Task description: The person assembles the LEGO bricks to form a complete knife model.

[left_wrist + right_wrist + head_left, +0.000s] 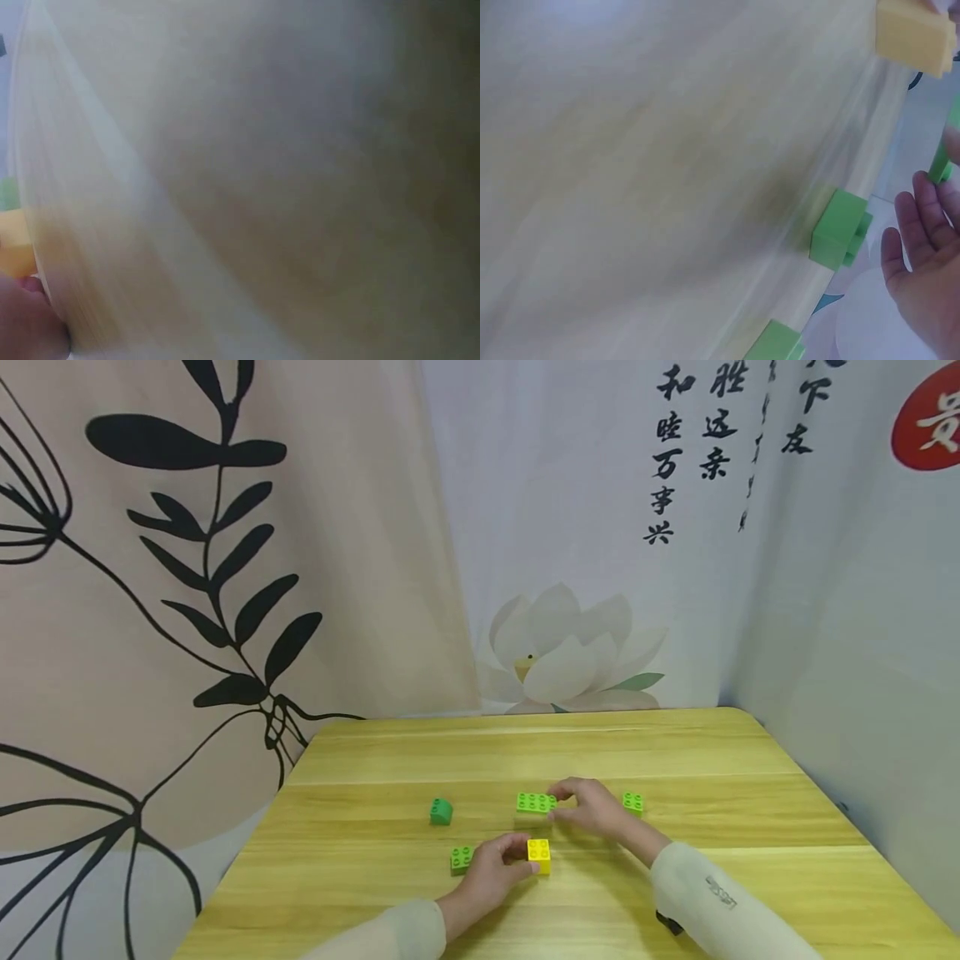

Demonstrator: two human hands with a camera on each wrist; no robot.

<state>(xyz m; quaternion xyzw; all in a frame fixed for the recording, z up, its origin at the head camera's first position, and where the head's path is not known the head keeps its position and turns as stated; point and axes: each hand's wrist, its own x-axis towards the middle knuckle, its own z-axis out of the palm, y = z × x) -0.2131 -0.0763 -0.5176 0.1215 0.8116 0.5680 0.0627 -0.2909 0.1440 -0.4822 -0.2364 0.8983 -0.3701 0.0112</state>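
My left hand (489, 870) pinches a yellow toy building brick (538, 857) between thumb and fingers, near the middle of the table. The same yellow brick (15, 246) shows at the edge of the left wrist view, above part of the hand (31, 322). Just beyond it, my right hand (596, 810) grips the right end of a long light green brick (535, 802), studs up. In the right wrist view that green brick (942, 159) is seen edge-on at the fingertips, with the other fingers loosely extended. The two held bricks are apart.
A green brick (461, 860) sits left of my left hand, partly hidden behind it. Farther back left is a darker green brick (441, 812) with a rounded top. A light green brick (633, 802) stands right of my right hand. Curtains rise behind the wooden table (360, 893).
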